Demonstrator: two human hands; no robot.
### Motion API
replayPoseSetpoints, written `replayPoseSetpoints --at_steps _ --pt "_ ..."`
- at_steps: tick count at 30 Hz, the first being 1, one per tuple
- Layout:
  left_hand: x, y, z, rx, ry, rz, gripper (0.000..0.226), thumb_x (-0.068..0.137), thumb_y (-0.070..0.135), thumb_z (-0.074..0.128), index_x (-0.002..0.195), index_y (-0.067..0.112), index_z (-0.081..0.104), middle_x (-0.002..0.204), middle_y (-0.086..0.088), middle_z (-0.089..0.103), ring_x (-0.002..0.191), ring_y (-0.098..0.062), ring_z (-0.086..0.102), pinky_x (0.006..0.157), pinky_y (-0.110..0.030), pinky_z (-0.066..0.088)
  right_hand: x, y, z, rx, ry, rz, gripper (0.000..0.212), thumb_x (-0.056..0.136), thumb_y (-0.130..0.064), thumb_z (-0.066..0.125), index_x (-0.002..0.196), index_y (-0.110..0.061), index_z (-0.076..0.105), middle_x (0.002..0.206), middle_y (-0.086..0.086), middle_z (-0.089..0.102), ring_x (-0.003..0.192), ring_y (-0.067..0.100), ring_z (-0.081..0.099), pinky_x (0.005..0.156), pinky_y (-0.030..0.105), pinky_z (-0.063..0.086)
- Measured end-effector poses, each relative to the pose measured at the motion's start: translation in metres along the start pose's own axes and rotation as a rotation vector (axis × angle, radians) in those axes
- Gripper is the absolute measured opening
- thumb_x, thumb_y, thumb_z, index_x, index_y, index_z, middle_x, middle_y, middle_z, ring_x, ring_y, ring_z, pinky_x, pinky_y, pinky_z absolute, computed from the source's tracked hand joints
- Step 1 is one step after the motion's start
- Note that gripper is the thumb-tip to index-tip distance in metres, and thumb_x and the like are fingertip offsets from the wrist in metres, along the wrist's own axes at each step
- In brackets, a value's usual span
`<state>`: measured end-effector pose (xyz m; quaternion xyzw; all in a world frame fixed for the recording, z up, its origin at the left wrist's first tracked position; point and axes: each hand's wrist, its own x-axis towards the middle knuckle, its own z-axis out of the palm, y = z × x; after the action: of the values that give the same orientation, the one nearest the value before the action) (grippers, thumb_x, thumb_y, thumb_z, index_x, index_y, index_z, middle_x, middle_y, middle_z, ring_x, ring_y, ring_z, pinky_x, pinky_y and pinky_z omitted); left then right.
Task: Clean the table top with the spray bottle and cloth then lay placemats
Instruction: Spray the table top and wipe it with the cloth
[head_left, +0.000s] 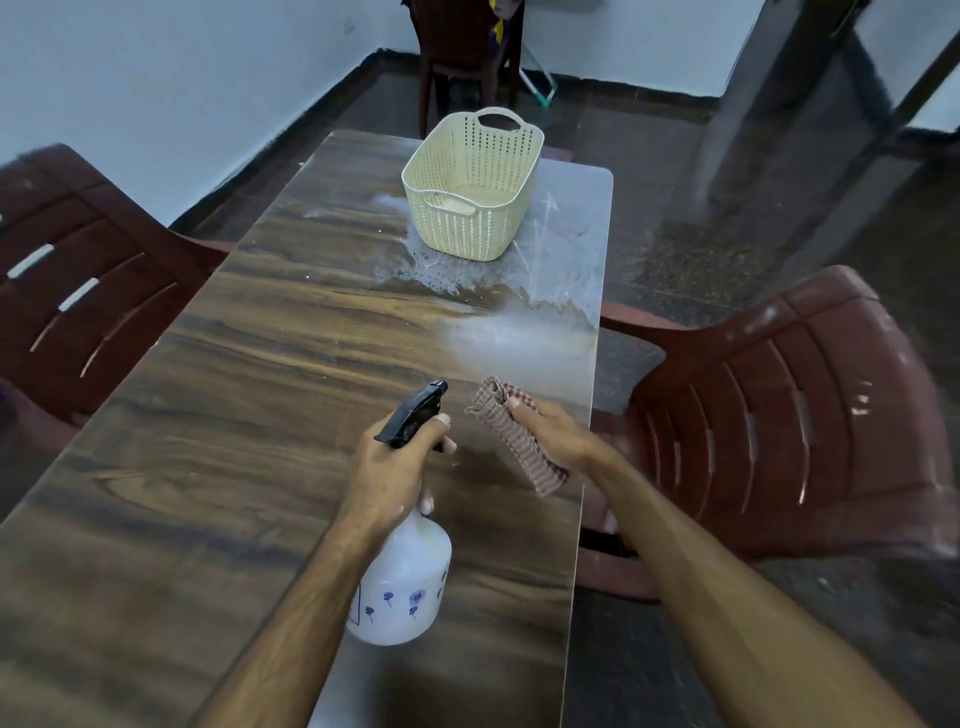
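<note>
Counter (208, 441) lying bare left of the hands; left hand (387, 470) gripping spray bottle (402, 577), right hand (558, 434) clutching cloth (511, 441) near right edge.

Wood-grain table, plastic bottle and basket, woven cloth: materials as we see them.

We see a table (208, 467) with a smooth, glossy dark wood-grain top, filmed with whitish wet spray (509, 332) towards its far end. The bottle (402, 587) is milky translucent plastic printed with small purple flowers, under a black plastic trigger (415, 413). The cloth (519, 441) is soft checked woven fabric in red and white. The basket (472, 187) is cream perforated plastic, matt. The chairs (810, 415) are dark red moulded plastic, scuffed.
</note>
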<state>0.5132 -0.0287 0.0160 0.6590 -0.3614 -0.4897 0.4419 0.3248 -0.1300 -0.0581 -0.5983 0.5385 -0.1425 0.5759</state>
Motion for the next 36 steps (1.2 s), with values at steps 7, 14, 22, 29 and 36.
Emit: replayPoseSetpoints --at_steps 7,14,22,29,36 --pt "-0.043 -0.006 -0.008 0.009 -0.061 0.039 0.019 0.095 0.024 0.063 0.103 0.007 0.067 0.087 -0.011 0.072 0.034 -0.019 0.041 0.045 -0.028 0.04 -0.073 -0.009 0.015 -0.052 -0.015 -0.046 0.04 0.107 -0.03 0.038 0.138 -0.01 0.054 0.123 -0.005 0.057 0.112 0.009 0.052 0.087 0.016 0.041" --pt "-0.078 0.001 -0.004 -0.008 -0.091 0.071 0.02 0.095 0.026 0.063 0.103 0.008 0.067 0.087 -0.012 0.073 0.036 -0.02 0.044 0.046 -0.031 0.042 -0.129 -0.002 0.011 -0.123 -0.018 -0.019 0.042 0.106 -0.037 0.04 0.134 -0.011 0.058 0.127 -0.002 0.06 0.117 0.014 0.055 0.103 0.03 0.042" --pt "-0.1 0.022 0.033 -0.01 -0.044 0.127 0.021 0.095 0.022 0.063 0.099 0.002 0.067 0.089 -0.018 0.071 0.034 -0.021 0.04 0.041 -0.026 0.039 -0.154 0.014 -0.022 -0.106 -0.007 -0.054 0.043 0.105 -0.039 0.043 0.136 -0.014 0.058 0.132 0.0 0.062 0.123 0.015 0.056 0.112 0.041 0.04" --pt "-0.115 0.037 0.113 -0.024 0.031 0.151 0.019 0.096 0.024 0.063 0.098 0.006 0.067 0.087 -0.012 0.072 0.033 -0.023 0.041 0.044 -0.028 0.04 -0.17 0.038 -0.087 -0.045 -0.073 -0.133 0.038 0.106 -0.031 0.043 0.135 -0.012 0.058 0.132 0.001 0.063 0.122 0.016 0.058 0.112 0.041 0.04" --pt "-0.121 0.052 0.19 -0.071 0.115 0.184 0.02 0.095 0.024 0.062 0.099 0.004 0.066 0.085 -0.01 0.073 0.032 -0.022 0.04 0.043 -0.026 0.04 -0.183 0.052 -0.158 -0.024 -0.119 -0.184 0.038 0.104 -0.036 0.044 0.135 -0.018 0.058 0.133 -0.001 0.063 0.125 0.015 0.056 0.115 0.042 0.038"
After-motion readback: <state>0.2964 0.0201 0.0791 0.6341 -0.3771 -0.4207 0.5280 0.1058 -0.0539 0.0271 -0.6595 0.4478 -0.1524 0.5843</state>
